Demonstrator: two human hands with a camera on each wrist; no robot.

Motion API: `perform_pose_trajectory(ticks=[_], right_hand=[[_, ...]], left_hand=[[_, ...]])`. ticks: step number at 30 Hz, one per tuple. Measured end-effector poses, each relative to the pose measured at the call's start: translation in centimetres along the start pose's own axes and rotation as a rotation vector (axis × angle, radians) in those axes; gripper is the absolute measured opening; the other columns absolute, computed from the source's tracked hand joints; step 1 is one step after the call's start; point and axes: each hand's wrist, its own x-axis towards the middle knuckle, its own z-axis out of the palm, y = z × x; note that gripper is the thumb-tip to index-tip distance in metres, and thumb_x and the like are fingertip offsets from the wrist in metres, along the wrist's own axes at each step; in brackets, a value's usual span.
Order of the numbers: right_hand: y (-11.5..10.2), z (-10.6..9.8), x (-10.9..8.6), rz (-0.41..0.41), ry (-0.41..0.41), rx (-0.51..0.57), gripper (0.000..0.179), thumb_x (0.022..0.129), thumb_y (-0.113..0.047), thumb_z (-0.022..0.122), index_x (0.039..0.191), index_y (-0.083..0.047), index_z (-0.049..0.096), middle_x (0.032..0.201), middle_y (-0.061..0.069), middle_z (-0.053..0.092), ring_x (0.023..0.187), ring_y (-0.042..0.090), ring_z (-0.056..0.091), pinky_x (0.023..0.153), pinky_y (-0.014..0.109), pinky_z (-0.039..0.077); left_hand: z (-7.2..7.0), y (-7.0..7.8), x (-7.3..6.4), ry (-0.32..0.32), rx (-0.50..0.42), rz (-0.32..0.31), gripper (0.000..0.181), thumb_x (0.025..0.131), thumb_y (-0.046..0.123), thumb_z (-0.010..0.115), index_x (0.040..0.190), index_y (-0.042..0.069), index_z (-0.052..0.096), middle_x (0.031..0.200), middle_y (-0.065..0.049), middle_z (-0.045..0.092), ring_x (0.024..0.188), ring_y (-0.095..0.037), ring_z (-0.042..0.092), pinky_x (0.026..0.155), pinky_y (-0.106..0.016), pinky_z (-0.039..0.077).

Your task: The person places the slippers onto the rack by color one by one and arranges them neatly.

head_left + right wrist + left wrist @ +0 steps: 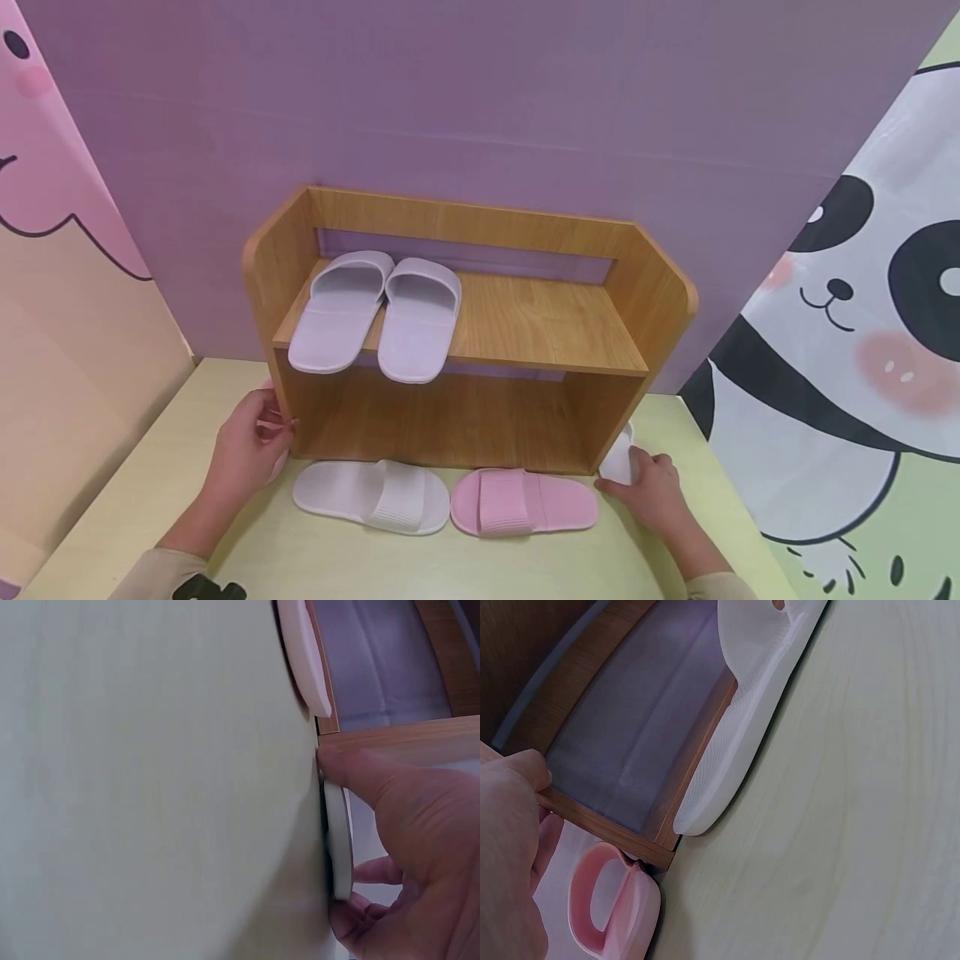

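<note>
A small wooden shoe rack [540, 325] with two levels stands on the table, a pair of pale lilac slippers [416, 333] on its upper level at the left. My left hand [251, 442] pinches the front edge of the rack's left side panel. Just outside that panel lies a pink slipper [634, 919], partly hidden by the hand in the head view. At the rack's right side, my right hand [652, 492] holds the end of a white slipper [341, 840], thumb on the side by the rack's corner and fingers round the opposite side.
In front of the rack, another white slipper [337, 487] and another pink slipper [551, 502] lie end to end along its base. A purple wall [480, 100] rises behind, with cartoon panels at the left and right. Pale tabletop [450, 571] extends toward me.
</note>
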Motion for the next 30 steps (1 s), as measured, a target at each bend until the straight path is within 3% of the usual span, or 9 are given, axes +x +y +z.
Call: perform_pose_trajectory(ticks=[5,12,20,30], right_hand=[[-0.2,0.1,0.0,0.042,0.011,0.062,0.105,0.087,-0.051,0.091,0.151,0.017,0.043,0.132,0.041,0.055,0.123,0.052,0.047,0.102,0.066,0.049],[-0.1,0.9,-0.4,0.045,0.115,0.109,0.095,0.084,-0.036,0.089,0.148,0.017,0.042,0.127,0.044,0.047,0.119,0.056,0.049,0.1,0.066,0.049],[-0.3,0.4,-1.0,0.082,0.202,0.169,0.091,0.085,-0.03,0.085,0.152,0.014,0.04,0.131,0.04,0.041,0.121,0.054,0.045,0.099,0.06,0.047],[-1.1,-0.3,-1.6,0.019,0.429,0.255,0.088,0.08,-0.019,0.09,0.149,0.014,0.047,0.125,0.036,0.047,0.117,0.047,0.046,0.092,0.058,0.047]], left_hand=[[-0.1,0.0,0.0,-0.005,-0.005,-0.011,0.045,0.092,-0.007,0.083,0.131,0.0,0.061,0.115,-0.017,0.069,0.097,-0.033,0.073,0.077,-0.014,0.055],[0.0,-0.1,0.1,-0.002,-0.012,0.006,0.046,0.091,-0.008,0.082,0.131,-0.001,0.061,0.115,-0.017,0.069,0.097,-0.033,0.073,0.077,-0.015,0.056],[0.0,0.0,0.1,0.008,-0.006,0.012,0.045,0.091,-0.009,0.082,0.13,-0.001,0.061,0.114,-0.016,0.069,0.096,-0.032,0.073,0.077,-0.015,0.057],[0.2,-0.2,0.1,0.015,-0.001,0.021,0.042,0.09,-0.011,0.081,0.127,-0.002,0.061,0.111,-0.017,0.07,0.094,-0.033,0.073,0.075,-0.016,0.058]])
